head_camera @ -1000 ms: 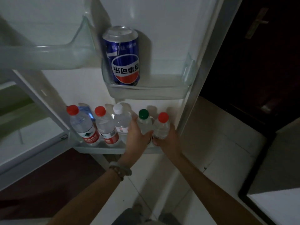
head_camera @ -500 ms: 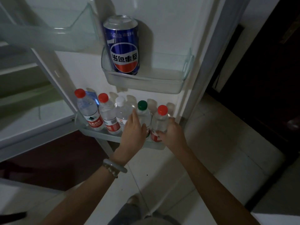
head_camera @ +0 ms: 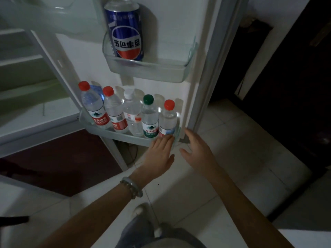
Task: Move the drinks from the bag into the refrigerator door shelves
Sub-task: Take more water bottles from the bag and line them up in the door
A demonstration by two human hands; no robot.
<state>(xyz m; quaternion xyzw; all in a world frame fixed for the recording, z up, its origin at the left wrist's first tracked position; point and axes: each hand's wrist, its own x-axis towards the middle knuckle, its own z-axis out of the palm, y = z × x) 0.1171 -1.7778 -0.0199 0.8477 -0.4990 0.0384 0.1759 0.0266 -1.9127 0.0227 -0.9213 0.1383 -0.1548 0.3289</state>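
Below, five water bottles [head_camera: 132,113] are lined upright in the lower door shelf [head_camera: 114,134], a cola can [head_camera: 125,31] is stood above, while the left hand [head_camera: 159,153] and right hand [head_camera: 198,151] are held open-fingered, empty.

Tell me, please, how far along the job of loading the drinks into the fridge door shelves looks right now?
Mostly done, it seems. Five water bottles stand in a row on the lower door shelf, and a blue can sits upside down on the upper shelf. Both the left hand and the right hand are open and empty just below the shelf. The bag is out of view, so any remaining drinks cannot be judged.
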